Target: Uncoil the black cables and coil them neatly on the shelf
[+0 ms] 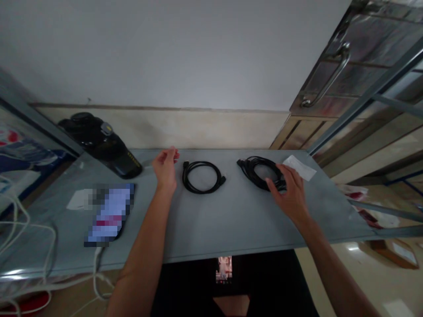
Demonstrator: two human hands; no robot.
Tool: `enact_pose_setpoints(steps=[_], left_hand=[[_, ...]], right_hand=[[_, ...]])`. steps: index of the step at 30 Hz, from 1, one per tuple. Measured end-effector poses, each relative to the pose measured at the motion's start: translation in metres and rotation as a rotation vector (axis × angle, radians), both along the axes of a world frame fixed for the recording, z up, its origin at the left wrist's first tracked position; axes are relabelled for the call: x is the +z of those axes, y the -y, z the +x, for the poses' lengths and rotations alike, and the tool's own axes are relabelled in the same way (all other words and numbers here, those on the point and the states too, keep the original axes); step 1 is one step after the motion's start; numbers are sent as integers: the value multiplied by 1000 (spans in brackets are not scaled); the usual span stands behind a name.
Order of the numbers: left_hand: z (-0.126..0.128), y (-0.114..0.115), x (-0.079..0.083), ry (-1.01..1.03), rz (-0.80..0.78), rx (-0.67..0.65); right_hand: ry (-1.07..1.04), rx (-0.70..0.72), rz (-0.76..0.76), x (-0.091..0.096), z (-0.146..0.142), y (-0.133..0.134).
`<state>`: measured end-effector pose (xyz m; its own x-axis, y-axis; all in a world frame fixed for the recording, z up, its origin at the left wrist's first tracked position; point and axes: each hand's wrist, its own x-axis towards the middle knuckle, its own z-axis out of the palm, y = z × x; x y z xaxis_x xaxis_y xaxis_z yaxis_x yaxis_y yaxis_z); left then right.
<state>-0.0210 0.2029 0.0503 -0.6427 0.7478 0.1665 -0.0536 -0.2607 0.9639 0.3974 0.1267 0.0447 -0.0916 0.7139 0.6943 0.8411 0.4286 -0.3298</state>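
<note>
One coiled black cable [202, 192] lies on the grey shelf between my hands, its dark plugs at the upper left and the right of the loop. My left hand [165, 169] is raised just left of it, apart from the coil, with curled fingers. Whatever its fingertips hold, if anything, is too small to make out. Farther right lies a thicker bundle of coiled black cables [253, 174]. Over the bundle's right edge, my right hand [291, 190] has its thumb and fingers spread apart. The fingers partly cover the coils, so I cannot tell how firmly they touch.
A black bottle [114, 154] tilts in view at the back left. A phone [110, 215] with a white cable [96, 264] lies nearer. Some white paper [300, 167] sits beyond my right hand. Metal frame posts [360, 101] border the grey shelf [224, 229]; a wall stands behind.
</note>
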Motion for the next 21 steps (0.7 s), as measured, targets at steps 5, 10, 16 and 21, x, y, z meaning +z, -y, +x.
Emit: enact_pose_setpoints(steps=[5, 10, 16, 21], left_hand=[[6, 0, -4, -53, 19, -20], [10, 0, -8, -106, 9, -37], [16, 0, -9, -151, 3, -57], [16, -2, -12, -187, 3, -69]], right_hand=[[50, 18, -138, -37, 23, 14], [156, 110, -111, -36, 18, 17], [178, 93, -87, -33, 22, 19], [134, 29, -35, -29, 22, 19]])
